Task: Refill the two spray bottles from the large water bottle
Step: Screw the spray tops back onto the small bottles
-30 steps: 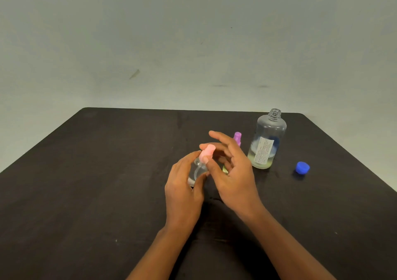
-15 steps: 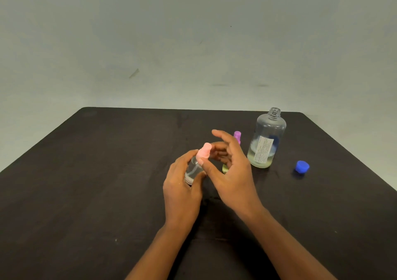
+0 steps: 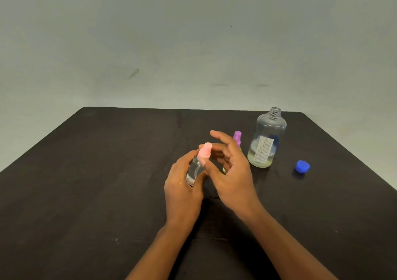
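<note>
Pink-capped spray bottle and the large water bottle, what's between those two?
Head view: the right hand, pinching the cap of the pink-capped spray bottle, spans that gap; the purple-capped spray bottle stands partly hidden behind it, beside the large water bottle.

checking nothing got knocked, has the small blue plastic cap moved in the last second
No. The small blue plastic cap lies where it did, on the dark table, the same gap to the right of the large clear uncapped water bottle.

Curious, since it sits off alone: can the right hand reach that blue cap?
Probably yes: passing in front of the large bottle, the right hand has bare table to the blue cap, but it's pinching the pink sprayer.
</note>
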A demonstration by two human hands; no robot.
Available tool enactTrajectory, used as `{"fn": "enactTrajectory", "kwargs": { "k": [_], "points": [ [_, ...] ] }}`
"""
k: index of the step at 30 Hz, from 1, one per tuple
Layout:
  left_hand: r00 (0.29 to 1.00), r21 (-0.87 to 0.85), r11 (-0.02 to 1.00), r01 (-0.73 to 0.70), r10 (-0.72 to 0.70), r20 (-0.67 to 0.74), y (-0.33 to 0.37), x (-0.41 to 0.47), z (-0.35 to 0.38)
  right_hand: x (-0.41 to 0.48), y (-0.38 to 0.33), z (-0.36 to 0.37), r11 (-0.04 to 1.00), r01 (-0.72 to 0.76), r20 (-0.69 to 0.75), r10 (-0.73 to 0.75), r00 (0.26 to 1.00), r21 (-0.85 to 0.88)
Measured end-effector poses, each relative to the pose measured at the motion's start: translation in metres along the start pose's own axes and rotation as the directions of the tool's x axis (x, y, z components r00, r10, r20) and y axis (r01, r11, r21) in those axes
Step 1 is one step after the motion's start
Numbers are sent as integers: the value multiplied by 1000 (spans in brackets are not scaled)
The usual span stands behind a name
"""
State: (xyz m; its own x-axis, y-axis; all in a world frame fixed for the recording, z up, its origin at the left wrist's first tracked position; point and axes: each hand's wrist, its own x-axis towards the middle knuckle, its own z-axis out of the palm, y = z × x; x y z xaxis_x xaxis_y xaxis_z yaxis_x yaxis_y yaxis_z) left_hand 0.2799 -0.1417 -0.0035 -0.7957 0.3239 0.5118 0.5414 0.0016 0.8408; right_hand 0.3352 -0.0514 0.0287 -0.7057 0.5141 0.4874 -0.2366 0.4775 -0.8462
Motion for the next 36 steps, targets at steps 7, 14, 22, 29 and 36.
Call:
{"fn": "enactTrajectory", "kwargs": {
  "k": [7,14,22,29,36],
  "points": [
    [998,6,999,-43,43,35,-5,-2,2,0,2,-2,1000,10,-37,-11,999,-19],
    [1000,5,1000,-14,14,24,-1,-1,1,0,-2,-3,1000,-4,-4,4,1000,7],
    [1000,29,999,-21,21,10,3,0,0,1,-2,-3,999,-35,-56,37,998,31],
    [1000,-3,1000,18,-18,-11,2,0,0,-1,-5,-1,999,-40,-101,41,994,17],
    [997,-15,1000,16,-18,-76,10,0,-2,-4,-9,5,998,-50,-128,52,990,24]
  ]
}}
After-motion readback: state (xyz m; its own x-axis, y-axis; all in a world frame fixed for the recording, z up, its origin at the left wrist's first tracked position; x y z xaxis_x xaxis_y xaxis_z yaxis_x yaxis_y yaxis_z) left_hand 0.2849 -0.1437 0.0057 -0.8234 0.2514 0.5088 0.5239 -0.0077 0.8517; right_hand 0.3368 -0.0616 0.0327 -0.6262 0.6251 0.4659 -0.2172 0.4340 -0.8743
